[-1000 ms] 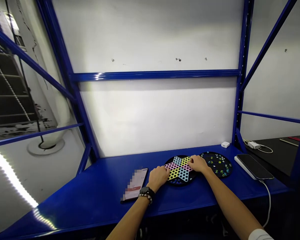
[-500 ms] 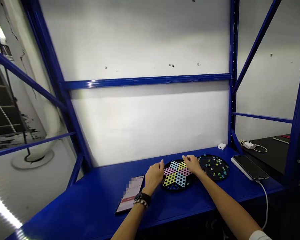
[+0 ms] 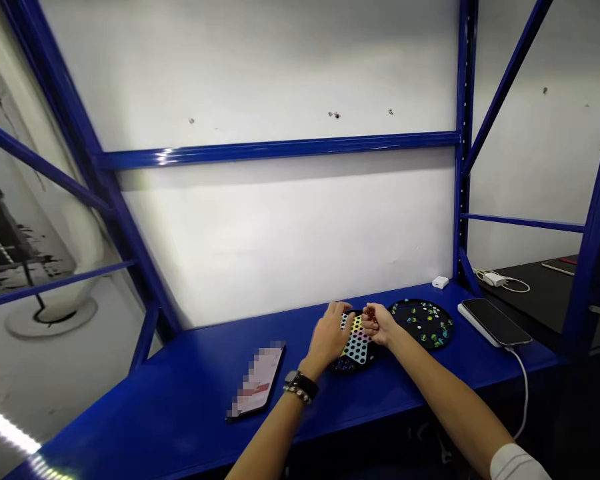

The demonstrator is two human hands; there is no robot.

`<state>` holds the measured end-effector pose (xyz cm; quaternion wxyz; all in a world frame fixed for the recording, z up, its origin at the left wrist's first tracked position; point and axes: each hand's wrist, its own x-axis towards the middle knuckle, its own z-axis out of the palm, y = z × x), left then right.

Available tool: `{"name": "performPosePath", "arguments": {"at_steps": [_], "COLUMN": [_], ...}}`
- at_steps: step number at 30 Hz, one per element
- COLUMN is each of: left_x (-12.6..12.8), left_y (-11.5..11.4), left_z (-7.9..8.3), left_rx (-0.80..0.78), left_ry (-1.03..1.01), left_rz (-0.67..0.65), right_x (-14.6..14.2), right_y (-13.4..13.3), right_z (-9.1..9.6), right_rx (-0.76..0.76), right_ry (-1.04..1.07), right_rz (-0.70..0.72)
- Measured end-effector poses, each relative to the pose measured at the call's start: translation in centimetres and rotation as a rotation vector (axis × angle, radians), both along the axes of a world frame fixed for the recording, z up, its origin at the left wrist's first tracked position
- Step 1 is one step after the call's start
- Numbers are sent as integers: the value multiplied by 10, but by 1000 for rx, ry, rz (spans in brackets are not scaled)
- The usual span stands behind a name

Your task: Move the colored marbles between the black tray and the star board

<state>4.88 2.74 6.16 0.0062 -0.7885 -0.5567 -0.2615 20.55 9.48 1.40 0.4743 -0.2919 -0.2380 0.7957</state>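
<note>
A Chinese checkers board (image 3: 359, 348) with a pastel star of black holes lies on a round black base. Over its left side hovers my left hand (image 3: 330, 332), fingers apart and seemingly holding nothing. At the star's right edge, my right hand (image 3: 380, 325) is turned palm inward, its fingers curled around several small dark red marbles (image 3: 371, 314). Part of the star is hidden by both hands. Right of the board is a round black tray (image 3: 414, 313) with scattered coloured marbles, several blue, yellow-green and white.
A phone (image 3: 260, 381) with a lit screen lies left of the board on the blue shelf (image 3: 180, 380). Another phone (image 3: 497, 320) rests on a white block with a cable at the right. A small white adapter (image 3: 440, 283) stands near the blue rack post (image 3: 463, 200).
My left hand has moved right, over the board. My right hand has turned over and now shows dark red marbles in its fingers. The camera view has shifted slightly.
</note>
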Motion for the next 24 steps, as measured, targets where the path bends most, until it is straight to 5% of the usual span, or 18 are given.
{"name": "performPosePath", "arguments": {"at_steps": [5,12,24], "left_x": [-55,-47,-59], "left_y": [-4,-9,-10], "left_z": [-1,-28,-35], "left_rx": [-399,-260,-173], "left_ry": [251,431,319], "left_rz": [131,130,47], "right_x": [3,5,3], "right_y": [-4,-4,-2], "right_z": [1,2,-3], "right_rx": [-12,-1,49], "right_ry": [22,-22,-65], "right_rz": [-69,-57,-8]}}
